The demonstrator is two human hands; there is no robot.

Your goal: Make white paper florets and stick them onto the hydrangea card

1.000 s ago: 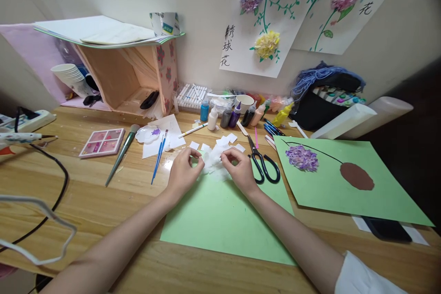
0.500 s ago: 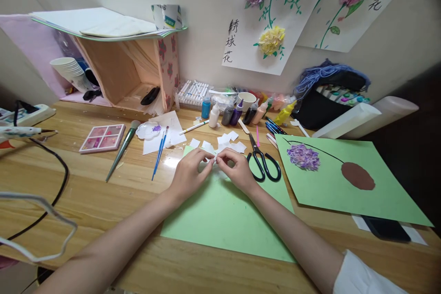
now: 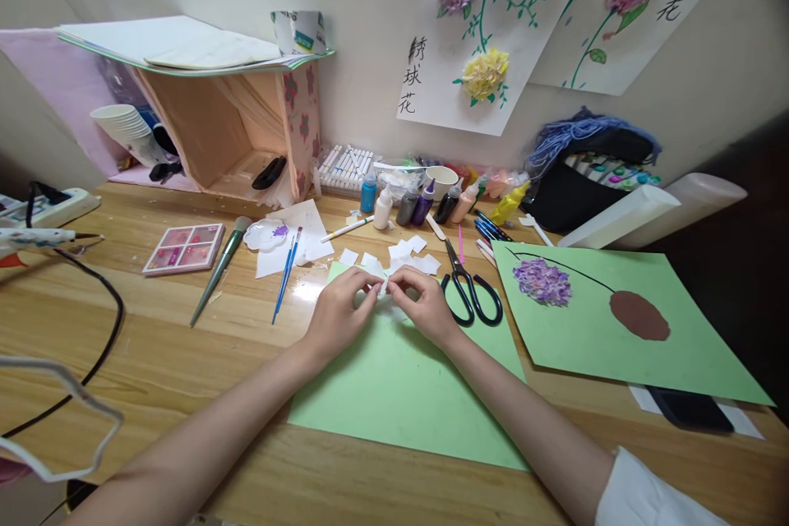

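My left hand and my right hand meet fingertip to fingertip above the far edge of a green sheet of paper. Pinched between them is a small white paper piece, mostly covered by the fingers. Just beyond the hands lie several loose white paper squares. Black-handled scissors rest beside my right hand, partly on the green sheet. Farther right, a second green sheet carries a purple paper flower, a drawn black line and a brown oval.
Paint bottles line the back, near a box of white markers. Two thin blue brushes, a large brush and a pink palette lie left. A hot glue gun and cables sit at far left.
The fingers have shifted very slightly around the white paper piece, both hands staying in place. The white cable loop at the lower left has moved a little down and left in view.
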